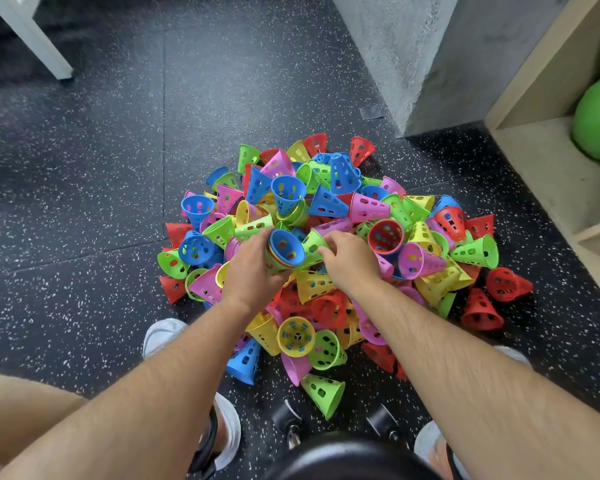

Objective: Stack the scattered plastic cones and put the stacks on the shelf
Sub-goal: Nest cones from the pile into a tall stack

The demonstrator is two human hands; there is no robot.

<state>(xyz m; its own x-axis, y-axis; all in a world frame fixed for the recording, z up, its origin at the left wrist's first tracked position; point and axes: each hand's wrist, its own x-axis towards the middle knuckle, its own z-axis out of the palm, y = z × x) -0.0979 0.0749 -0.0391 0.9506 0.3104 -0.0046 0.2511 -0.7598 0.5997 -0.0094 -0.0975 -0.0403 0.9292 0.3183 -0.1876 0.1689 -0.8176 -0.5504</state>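
Observation:
A big heap of perforated plastic cones in red, blue, green, yellow and pink lies on the dark speckled floor in front of me. My left hand grips a short nested stack whose innermost cone is blue, with red, yellow and green rims showing around it. My right hand pinches a green cone lying right beside the stack's mouth. A wooden shelf stands at the right.
A grey concrete pillar rises behind the heap. A green ball sits in the shelf compartment. A white furniture leg is at the upper left. My shoes and black stool wheels are close to the heap.

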